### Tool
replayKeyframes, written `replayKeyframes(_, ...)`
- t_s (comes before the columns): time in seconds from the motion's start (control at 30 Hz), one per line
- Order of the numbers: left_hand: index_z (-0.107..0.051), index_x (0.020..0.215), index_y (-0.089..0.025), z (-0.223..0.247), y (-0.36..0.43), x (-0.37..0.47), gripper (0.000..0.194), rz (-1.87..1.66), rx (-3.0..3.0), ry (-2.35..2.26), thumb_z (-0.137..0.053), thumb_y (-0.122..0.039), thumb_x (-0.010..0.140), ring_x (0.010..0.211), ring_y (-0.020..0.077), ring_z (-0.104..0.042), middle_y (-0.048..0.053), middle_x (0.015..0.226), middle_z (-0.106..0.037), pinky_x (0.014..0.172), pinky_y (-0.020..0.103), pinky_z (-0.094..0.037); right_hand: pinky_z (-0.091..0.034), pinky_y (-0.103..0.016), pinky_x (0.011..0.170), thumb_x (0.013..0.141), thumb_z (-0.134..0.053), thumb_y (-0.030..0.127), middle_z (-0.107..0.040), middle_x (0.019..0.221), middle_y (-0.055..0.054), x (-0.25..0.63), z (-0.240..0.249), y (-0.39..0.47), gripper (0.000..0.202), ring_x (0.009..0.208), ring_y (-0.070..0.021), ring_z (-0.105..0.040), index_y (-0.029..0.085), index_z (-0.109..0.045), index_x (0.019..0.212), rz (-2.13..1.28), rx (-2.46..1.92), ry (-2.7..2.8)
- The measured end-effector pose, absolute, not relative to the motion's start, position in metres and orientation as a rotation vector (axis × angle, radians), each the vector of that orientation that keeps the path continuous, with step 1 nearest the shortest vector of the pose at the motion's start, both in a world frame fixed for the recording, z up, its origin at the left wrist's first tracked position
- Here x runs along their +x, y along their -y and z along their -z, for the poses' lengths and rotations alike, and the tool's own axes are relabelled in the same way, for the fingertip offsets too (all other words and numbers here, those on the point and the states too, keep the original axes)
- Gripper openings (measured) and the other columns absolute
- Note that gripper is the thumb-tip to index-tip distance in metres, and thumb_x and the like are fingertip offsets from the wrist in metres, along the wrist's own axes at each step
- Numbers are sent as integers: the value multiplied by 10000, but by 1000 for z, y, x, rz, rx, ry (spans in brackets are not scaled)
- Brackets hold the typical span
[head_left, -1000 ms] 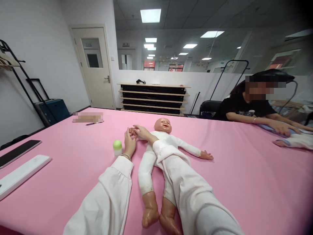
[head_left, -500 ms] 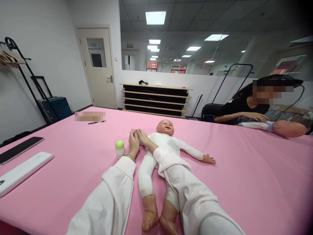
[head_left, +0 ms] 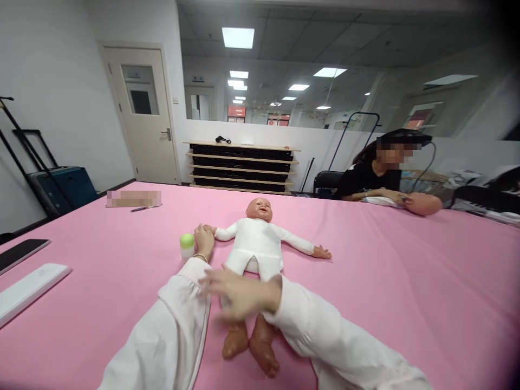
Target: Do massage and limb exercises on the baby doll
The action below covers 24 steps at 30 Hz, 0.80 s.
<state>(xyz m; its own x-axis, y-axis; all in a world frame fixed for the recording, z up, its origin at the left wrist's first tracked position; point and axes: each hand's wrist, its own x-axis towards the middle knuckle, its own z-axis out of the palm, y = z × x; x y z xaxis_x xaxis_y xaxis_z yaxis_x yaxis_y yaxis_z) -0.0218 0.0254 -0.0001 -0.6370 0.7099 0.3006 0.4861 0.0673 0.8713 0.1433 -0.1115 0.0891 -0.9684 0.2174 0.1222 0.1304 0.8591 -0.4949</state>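
A baby doll in a white suit lies on its back, its head away from me and its arms spread. My left hand is closed round the doll's hand on the left side. Over the doll's legs hovers my right hand, blurred by motion, with its fingers apart and nothing in them. It hides part of both legs. Just left of my left hand stands a small jar with a green lid and a white body, touching or very near the hand.
A pink cloth covers the table. At the left lie a white oblong object, a dark phone and a pen. Across the table at right, a person handles another doll. Behind stands a low stack of shelves.
My right hand has left the doll's hand and swung back towards me over the legs, its fingers spreading. My left hand stays at the doll's hand. The view has turned slightly right.
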Motion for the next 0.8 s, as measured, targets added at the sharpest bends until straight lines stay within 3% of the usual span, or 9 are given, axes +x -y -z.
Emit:
replayKeyframes(0.1,-444,1243,10,-3,-14,-15,467,-1552,1236,-2195,-349,-176,826,1303,308,-325,273,1334,-389,1067,454,-247,-159,-542,1075,622,-722,287,-246,1478,-100,183,-86,159,762,1373,-326,-150,258,-426,1324,-757,-232,3068)
replayKeyframes(0.23,-356,1341,-50,-9,27,4,534,-1541,1856,-2094,-378,-230,839,1381,301,-136,193,1475,-197,1106,494,-155,-110,-552,1084,757,-577,185,-459,1350,-106,203,-69,173,470,1353,-264,-243,211,-517,1223,-664,-417,3041)
replayKeyframes(0.33,-410,1315,-173,-13,77,12,458,-1629,2299,-1693,-364,-240,864,1346,247,-262,127,1432,-320,1101,455,-232,-118,-511,1099,794,-508,140,-618,1122,-98,199,-62,170,265,1304,-218,-334,171,-575,1049,-545,-345,3025)
replayKeyframes(0.43,-362,1339,-319,-15,133,12,478,-1814,2411,-1292,-347,-216,873,1248,226,-413,74,1334,-447,1024,452,-362,-163,-455,1103,829,-478,205,-637,958,-61,189,-67,169,133,1095,-181,-504,186,-556,935,-614,-302,2852)
replayKeyframes(0.5,-327,1360,-367,-18,165,13,503,-1840,2396,-1095,-328,-234,876,1212,234,-453,64,1316,-461,971,459,-417,-248,-426,1070,852,-442,287,-605,896,-45,183,-71,172,118,948,-167,-525,203,-522,872,-672,-351,2591)
replayKeyframes(0.6,-297,1399,-313,-23,195,21,515,-1770,2428,-807,-285,-372,887,1218,279,-447,118,1298,-467,930,484,-452,-380,-387,940,888,-372,408,-541,846,-54,175,-74,179,232,876,-175,-487,208,-464,814,-777,-526,2216)
replayKeyframes(0.67,-282,1408,-280,-26,202,28,548,-1738,2396,-809,-362,-359,872,1184,279,-474,144,1258,-487,893,455,-485,-407,-372,890,916,-255,494,-514,839,-62,172,-73,183,367,867,-178,-471,206,-449,799,-873,-617,2098)
replayKeyframes(0.73,-302,1389,-267,-28,201,33,533,-1708,2289,-864,-407,-281,867,1117,248,-521,133,1185,-529,851,400,-512,-398,-384,918,913,-149,543,-506,927,-94,172,-71,186,478,928,-188,-462,187,-466,883,-949,-598,2112)
replayKeyframes(0.8,-375,1335,-258,-28,198,33,446,-1639,2195,-853,-374,-252,890,1075,218,-543,103,1138,-557,856,366,-506,-357,-411,986,908,-204,532,-467,1104,-152,175,-71,186,493,1065,-211,-428,129,-435,1075,-1004,-527,2222)
